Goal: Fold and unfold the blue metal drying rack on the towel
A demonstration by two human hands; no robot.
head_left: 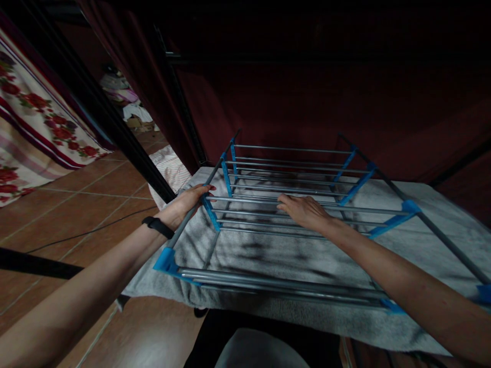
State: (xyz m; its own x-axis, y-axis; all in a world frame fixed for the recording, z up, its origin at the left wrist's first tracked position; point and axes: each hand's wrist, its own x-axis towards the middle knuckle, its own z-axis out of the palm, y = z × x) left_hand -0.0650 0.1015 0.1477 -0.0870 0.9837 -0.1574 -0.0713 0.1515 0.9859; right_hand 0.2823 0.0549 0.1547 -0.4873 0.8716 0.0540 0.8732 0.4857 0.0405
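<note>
A metal rack of grey tubes and blue plastic joints lies on a grey towel. My left hand, with a black band on its wrist, grips the rack's left side tube beside a blue joint. My right hand rests over the cross tubes in the rack's middle, fingers bent down onto them. Whether those fingers close around a tube is not visible.
Brown tiled floor spreads to the left, with a black cable across it. A floral cloth hangs at far left. A black post slants beside the rack. Dark red curtain stands behind. Clutter lies in the far corner.
</note>
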